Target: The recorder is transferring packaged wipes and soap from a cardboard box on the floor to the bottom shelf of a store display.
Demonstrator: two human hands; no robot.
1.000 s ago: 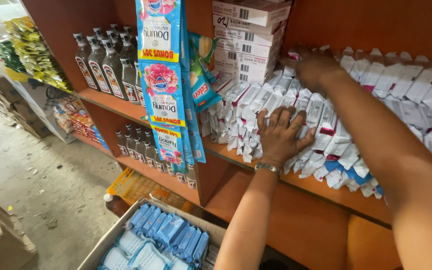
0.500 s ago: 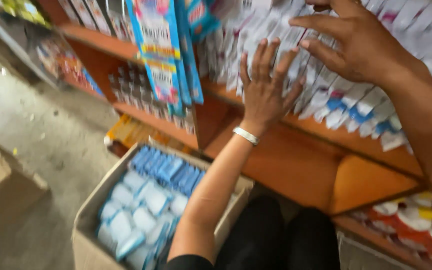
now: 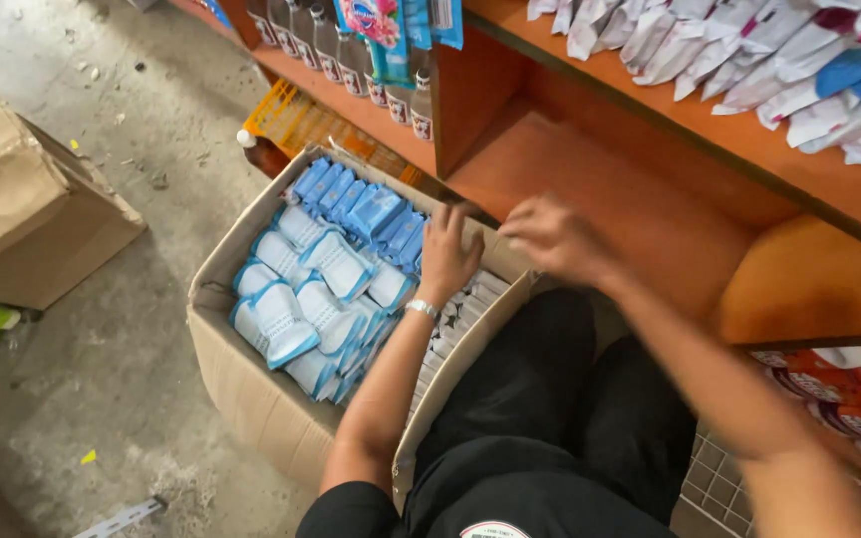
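Both hands, left [image 3: 447,251] and right [image 3: 550,236], hover open-fingered over soft blue-white pouches [image 3: 316,289] in a cardboard box [image 3: 251,399].

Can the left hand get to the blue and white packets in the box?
Probably yes. The left hand is already down inside the open cardboard box, right beside the blue and white packets. The box has no lid over it, and nothing sits between the hand and the packets.

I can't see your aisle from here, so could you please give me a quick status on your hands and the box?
Left hand and right hand over open cardboard box, empty. Blue-and-white packets packed inside. Nothing blocking.
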